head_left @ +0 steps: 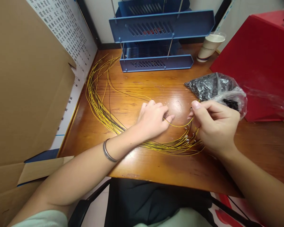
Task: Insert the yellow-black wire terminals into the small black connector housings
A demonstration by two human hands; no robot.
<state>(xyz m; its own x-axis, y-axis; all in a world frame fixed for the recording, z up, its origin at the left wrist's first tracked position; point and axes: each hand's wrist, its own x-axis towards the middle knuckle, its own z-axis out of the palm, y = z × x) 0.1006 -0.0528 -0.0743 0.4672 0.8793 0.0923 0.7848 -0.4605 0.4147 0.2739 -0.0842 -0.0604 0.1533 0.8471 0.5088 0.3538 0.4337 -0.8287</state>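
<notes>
My right hand [214, 126] is closed in a pinch around the end of a thin yellow wire [180, 126]. That wire sags across to my left hand [153, 119], which rests low over the table with its fingers curled round it and its thumb stretched out. Behind the left hand the strand continues towards the far left. A long bundle of yellow and dark wires [104, 115] curves along the left and passes under my left forearm. Its ends, with small shiny metal tips [186, 137], lie just below my right hand. The right fingertips partly hide what they pinch.
A clear plastic bag of small black pieces [208, 86] lies behind my right hand. Beside it stands a red box-like object [262, 69]. At the back are a blue tiered rack [156, 64] and a paper cup [208, 49]. Cardboard [26, 88] borders the wooden table [137, 167] on the left.
</notes>
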